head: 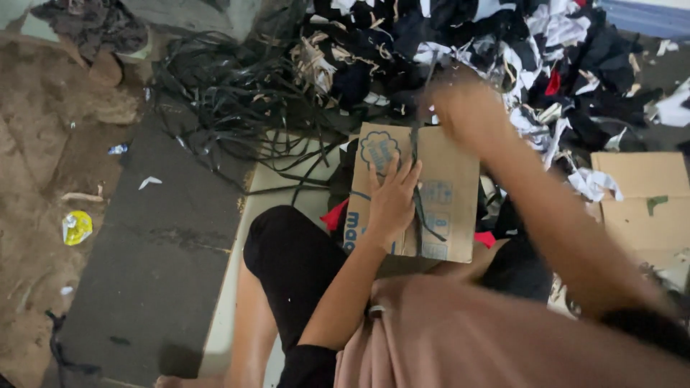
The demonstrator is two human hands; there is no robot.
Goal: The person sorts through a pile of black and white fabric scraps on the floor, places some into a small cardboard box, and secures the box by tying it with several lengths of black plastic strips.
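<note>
Left hand (pixel 392 201) presses flat, fingers spread, on the cardboard piece (pixel 413 190) while the blurred right hand (pixel 467 108) pinches a dark strip (pixel 415 154) above them, much scrap pile (pixel 503 50) left beyond.

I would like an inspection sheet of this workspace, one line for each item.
Surface: dark mat beside dirt floor.
Job's things: cardboard piece on the lap; black strip running across it.
Clutter: fabric scrap pile; yellow wrapper.
Grips: left hand flat on the cardboard, pinning the strip; right hand blurred, raised at the strip's upper end.
Cables: nothing seen; only tangled black strips.
Surroundings: second cardboard at right.
</note>
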